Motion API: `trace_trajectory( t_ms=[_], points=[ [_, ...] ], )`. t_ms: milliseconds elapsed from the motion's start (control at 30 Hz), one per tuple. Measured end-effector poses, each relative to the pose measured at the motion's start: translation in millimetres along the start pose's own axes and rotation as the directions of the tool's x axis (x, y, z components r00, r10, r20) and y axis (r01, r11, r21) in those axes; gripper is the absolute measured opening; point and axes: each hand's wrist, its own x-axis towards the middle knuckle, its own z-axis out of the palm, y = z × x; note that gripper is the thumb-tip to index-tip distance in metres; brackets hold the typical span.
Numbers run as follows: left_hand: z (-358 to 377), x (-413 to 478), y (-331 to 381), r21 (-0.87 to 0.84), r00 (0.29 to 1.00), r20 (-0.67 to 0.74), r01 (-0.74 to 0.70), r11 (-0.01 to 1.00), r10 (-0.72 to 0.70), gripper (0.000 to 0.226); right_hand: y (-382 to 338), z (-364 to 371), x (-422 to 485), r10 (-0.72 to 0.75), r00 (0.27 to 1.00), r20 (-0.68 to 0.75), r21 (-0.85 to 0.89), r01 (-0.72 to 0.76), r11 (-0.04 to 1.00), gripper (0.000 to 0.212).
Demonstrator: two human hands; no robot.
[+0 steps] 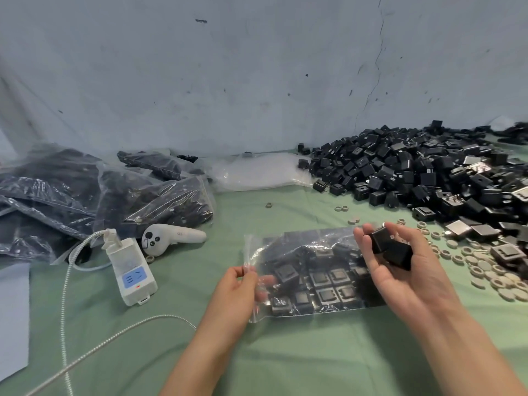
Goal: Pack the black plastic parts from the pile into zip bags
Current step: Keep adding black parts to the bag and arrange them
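Holding the zip bag (285, 244) by its left edge, the left hand (237, 284) pinches the clear film between thumb and fingertips, and a couple of fingers seem tucked inside the mouth (the film blurs them, so I cannot be sure). The right hand (405, 270) is curled round what look like two black plastic parts (391, 247), raised over the bag's right end. The bag lies flat on the green cloth (200, 352), already holding parts in rough rows.

To do this step well, the left hand should probably keep the mouth spread wide. The right hand then brings its parts round to that opening and slides them in flat beside the rows rather than dropping them on top, so the seal can close later.

The pile (414, 172) crowds the right side, and beige rings (485, 270) lie scattered just beside the bag's right end, where a careless sweep could drag them along. On the left, a power strip (131, 270) and a white controller (168, 238) sit near, with a cable (114, 332) trailing across the cloth. The filled bags (114, 195) are well apart at far left. The freest room is the bare cloth in front of the bag, between the forearms.
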Motion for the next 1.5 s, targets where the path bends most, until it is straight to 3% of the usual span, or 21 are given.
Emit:
trace_trajectory(
  t_ms=[333,467,567,667,700,767,867,1000,1167,1333,1433,1500],
  points=[
    [5,2,9,0.05,0.993,0.12,-0.001,0.999,-0.005,0.012,9,3,-7,-0.001,1.0,0.01,-0.035,0.001,0.999,0.02],
    [1,4,9,-0.006,0.988,0.149,0.035,0.999,-0.034,0.013,14,2,-7,-0.029,1.0,-0.01,-0.086,0.028,0.996,0.022],
    [-5,8,8,-0.016,1.0,-0.005,0.025,1.0,-0.025,0.017,18,3,-8,-0.031,0.998,0.057,-0.184,0.041,0.982,0.041],
    [-10,7,12,0.107,0.939,-0.291,-0.156,0.982,0.18,0.014,24,7,-9,-0.029,0.988,0.154,-0.283,0.072,0.956,0.049],
    [-10,4,15,0.128,0.908,-0.33,-0.227,0.965,0.258,0.012,27,9,-9,-0.024,0.982,0.188,-0.313,0.083,0.946,0.05],
    [-6,-5,23,0.048,0.908,-0.273,-0.317,0.947,0.318,0.009,35,15,-12,-0.002,0.969,0.248,-0.378,0.099,0.92,0.049],
    [7,-19,32,-0.204,0.964,-0.043,-0.265,0.942,0.262,0.011,54,22,-21,0.022,0.95,0.312,-0.529,0.155,0.835,0.039],
    [15,-29,37,-0.326,0.983,0.137,-0.069,0.943,0.119,0.033,77,24,-33,0.072,0.912,0.404,-0.693,0.254,0.674,0.006],
    [5,-33,30,-0.39,0.973,0.23,0.098,0.916,-0.006,0.038,82,18,-37,0.01,0.81,0.586,-0.772,0.554,0.312,0.019],
    [-3,-33,28,-0.57,0.947,0.322,0.21,0.794,-0.019,0.027,77,12,-36,0.039,0.715,0.698,-0.71,0.685,0.161,0.036],
    [-9,-29,27,-0.674,0.962,0.272,0.175,0.717,0.021,0.024,72,9,-34,0.033,0.752,0.659,-0.742,0.641,0.196,0.051],
    [-17,-23,23,-0.675,0.996,0.089,0.054,0.736,0.008,0.022,65,6,-31,-0.087,0.776,0.625,-0.754,0.629,0.187,0.04]
  ],
)
